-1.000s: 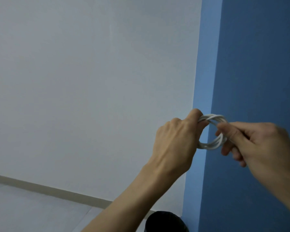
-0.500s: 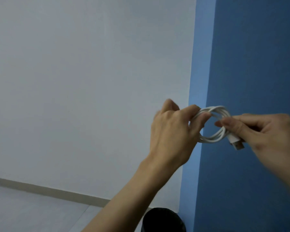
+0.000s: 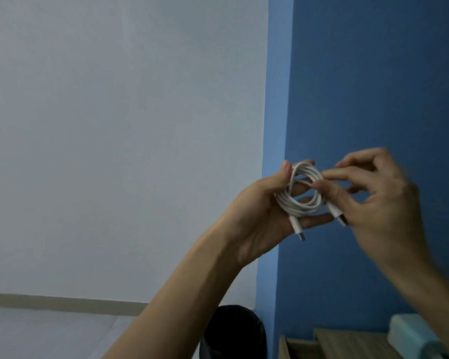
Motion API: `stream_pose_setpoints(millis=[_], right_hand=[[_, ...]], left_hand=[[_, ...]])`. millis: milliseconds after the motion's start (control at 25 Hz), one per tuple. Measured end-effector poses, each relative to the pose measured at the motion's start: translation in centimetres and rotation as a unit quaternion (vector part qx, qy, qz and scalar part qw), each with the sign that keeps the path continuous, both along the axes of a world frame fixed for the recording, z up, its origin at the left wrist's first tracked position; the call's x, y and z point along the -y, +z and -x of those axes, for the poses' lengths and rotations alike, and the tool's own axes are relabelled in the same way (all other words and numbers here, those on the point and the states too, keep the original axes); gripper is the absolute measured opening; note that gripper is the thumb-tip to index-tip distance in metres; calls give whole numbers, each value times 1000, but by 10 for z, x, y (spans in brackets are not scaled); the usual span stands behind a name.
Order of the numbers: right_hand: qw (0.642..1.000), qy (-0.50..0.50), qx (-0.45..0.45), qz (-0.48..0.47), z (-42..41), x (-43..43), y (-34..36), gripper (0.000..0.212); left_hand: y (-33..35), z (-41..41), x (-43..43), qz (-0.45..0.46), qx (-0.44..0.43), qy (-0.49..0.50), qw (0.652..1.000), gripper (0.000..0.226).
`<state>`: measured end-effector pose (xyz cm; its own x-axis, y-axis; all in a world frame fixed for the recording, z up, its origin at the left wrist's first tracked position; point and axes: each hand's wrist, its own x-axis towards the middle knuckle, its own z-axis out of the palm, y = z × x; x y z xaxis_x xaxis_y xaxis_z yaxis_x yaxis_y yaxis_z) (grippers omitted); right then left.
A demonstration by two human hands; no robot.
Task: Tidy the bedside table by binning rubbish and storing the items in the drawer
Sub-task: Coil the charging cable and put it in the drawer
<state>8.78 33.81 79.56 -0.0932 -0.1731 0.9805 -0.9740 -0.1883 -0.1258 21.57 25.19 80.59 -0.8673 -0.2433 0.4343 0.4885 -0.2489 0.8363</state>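
A white charging cable [image 3: 302, 200] is wound into a small coil, held up in front of the blue wall. My left hand [image 3: 259, 216] is turned palm up, cradling the coil with the thumb above it. My right hand [image 3: 373, 200] pinches the coil's right side between thumb and forefinger. Two plug ends hang down from the coil. The wooden bedside table [image 3: 347, 344] shows only at the bottom right edge, far below both hands.
A black round bin [image 3: 233, 332] stands on the floor left of the table, partly behind my left forearm. A pale blue-green object [image 3: 412, 335] lies on the table's right part. White wall and grey floor fill the left.
My left hand has rolled from back-up to palm-up under the coil. The view has tilted down, bringing the table and more of the bin into sight.
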Motion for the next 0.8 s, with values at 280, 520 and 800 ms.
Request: stream_pose_setpoints(millis=[280, 520, 800], right_hand=[[861, 280, 387, -174, 8, -7, -26, 39], [786, 272, 526, -175, 27, -8, -95, 29], [698, 242, 653, -169, 66, 0, -207, 20]], left_hand=[[-39, 39, 0, -51, -21, 35, 998, 33], [-125, 81, 17, -166, -19, -35, 985, 41], [-231, 124, 23, -280, 112, -5, 953, 34]])
